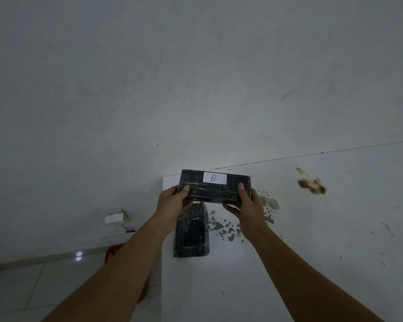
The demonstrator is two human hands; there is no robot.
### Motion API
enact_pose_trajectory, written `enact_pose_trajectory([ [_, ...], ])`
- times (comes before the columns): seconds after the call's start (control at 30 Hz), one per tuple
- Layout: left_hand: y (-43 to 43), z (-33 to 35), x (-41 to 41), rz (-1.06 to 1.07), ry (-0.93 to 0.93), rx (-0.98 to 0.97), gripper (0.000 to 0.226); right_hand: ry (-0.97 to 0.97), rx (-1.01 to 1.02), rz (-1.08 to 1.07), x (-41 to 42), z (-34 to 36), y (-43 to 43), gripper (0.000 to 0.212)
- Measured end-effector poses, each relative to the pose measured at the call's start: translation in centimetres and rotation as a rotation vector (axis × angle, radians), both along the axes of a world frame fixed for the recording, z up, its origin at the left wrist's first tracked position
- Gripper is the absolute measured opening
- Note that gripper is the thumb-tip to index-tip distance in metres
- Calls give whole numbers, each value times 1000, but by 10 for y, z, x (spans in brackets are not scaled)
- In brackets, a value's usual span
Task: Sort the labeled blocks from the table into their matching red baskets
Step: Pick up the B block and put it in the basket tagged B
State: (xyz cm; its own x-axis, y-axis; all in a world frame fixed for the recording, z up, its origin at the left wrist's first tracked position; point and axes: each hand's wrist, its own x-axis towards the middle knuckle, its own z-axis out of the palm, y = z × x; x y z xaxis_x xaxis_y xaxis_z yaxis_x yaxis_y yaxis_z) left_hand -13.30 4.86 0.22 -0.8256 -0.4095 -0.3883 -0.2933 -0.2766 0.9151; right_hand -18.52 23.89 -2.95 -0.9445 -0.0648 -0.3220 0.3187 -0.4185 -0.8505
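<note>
Left hand [172, 202] and right hand [248, 205] each grip an end of the block marked B [215, 188], held clear above the worktop [312, 252]; a second block [191, 231] lies beneath; judged step: carrying; next, locate basket B, probably the red basket [113, 252] at left.

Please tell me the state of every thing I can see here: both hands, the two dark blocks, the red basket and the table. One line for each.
Left hand: closed on the left end of the B block.
Right hand: closed on its right end.
B block: lifted above the table, label up.
Second block: lying on the table, no label visible.
Red basket: on the floor, mostly hidden by the left arm.
Table: white, stained.
</note>
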Motion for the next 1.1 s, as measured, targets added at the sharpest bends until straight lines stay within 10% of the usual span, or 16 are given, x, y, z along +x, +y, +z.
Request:
enact_pose_trajectory([
  [0.37, -1, -5, 16, 217, 126, 171, 23, -25, -37, 140, -6, -3, -5, 35],
  [1.1, -39, -16, 57, 210, 13, -186, 57, -73, -42, 201, 8, -15, -33, 34],
])
